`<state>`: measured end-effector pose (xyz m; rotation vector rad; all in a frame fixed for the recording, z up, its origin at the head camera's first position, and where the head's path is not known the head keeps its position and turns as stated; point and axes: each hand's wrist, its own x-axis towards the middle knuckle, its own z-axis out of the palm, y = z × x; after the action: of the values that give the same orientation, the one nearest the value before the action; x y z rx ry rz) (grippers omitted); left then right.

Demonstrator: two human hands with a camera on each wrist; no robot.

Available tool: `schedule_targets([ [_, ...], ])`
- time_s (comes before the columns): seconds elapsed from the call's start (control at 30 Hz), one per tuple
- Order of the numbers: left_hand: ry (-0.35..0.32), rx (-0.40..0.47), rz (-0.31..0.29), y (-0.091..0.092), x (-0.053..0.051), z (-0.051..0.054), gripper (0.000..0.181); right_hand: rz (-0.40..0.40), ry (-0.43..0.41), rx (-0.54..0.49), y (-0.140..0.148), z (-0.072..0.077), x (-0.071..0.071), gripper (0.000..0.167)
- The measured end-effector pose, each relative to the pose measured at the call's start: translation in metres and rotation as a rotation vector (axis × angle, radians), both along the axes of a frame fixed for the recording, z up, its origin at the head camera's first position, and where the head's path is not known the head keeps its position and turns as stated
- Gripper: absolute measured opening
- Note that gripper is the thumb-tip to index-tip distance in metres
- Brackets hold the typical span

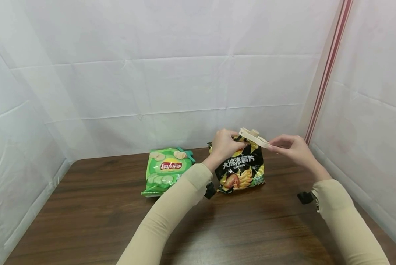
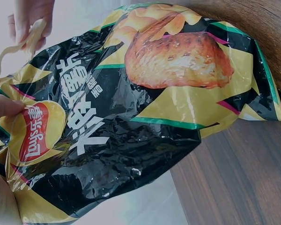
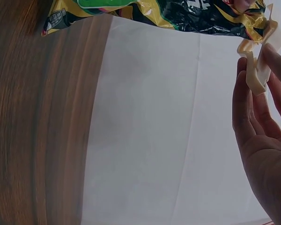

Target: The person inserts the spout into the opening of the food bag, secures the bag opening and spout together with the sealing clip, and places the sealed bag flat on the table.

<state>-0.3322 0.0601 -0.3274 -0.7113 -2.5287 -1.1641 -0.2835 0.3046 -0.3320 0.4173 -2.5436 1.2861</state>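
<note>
A black and yellow chip bag (image 1: pixel 239 165) stands upright on the brown table, its top gathered by my left hand (image 1: pixel 225 142). In the left wrist view, my left thumb (image 2: pixel 9 108) presses the bag's front beside the red Lay's logo. My right hand (image 1: pixel 292 148) pinches one end of a cream bag clip (image 1: pixel 255 138), which lies along the bag's top edge. The right wrist view shows thumb and fingers around the clip (image 3: pixel 257 77), with the bag's top corner at its far part. Whether the clip is fastened, I cannot tell.
To the left lies a green Lay's chip bag (image 1: pixel 166 171) with a teal clip (image 1: pixel 186 154) at its top right corner. White sheeting (image 1: pixel 151 88) hangs behind the wooden table (image 1: pixel 95 206) and along both sides. A red-striped edge (image 1: pixel 327 77) runs down the right corner.
</note>
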Motion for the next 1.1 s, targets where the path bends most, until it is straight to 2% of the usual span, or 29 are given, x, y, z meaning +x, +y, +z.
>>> schedule_targets([
  [0.2, 0.008, -0.007, 0.019, 0.0, 0.0, -0.001, 0.021, 0.03, 0.016, -0.017, -0.017, 0.014, 0.01, 0.017],
  [0.33, 0.012, -0.02, 0.037, 0.0, 0.001, -0.001, 0.021, 0.048, 0.017, -0.02, -0.023, 0.016, 0.01, 0.017],
  [0.47, 0.007, -0.028, 0.055, 0.0, 0.002, -0.001, 0.027, 0.058, 0.008, -0.029, -0.022, 0.014, 0.007, 0.018],
  [0.6, 0.001, -0.013, 0.054, 0.0, 0.002, 0.0, 0.025, 0.089, 0.005, -0.066, -0.021, 0.013, 0.006, 0.017],
  [0.83, -0.009, -0.003, 0.045, -0.002, 0.0, -0.002, 0.024, 0.145, 0.04, -0.153, -0.013, -0.003, -0.01, 0.017],
  [1.1, -0.005, 0.005, 0.065, -0.005, -0.001, -0.002, 0.034, 0.132, 0.122, -0.176, -0.027, 0.003, 0.002, 0.012],
])
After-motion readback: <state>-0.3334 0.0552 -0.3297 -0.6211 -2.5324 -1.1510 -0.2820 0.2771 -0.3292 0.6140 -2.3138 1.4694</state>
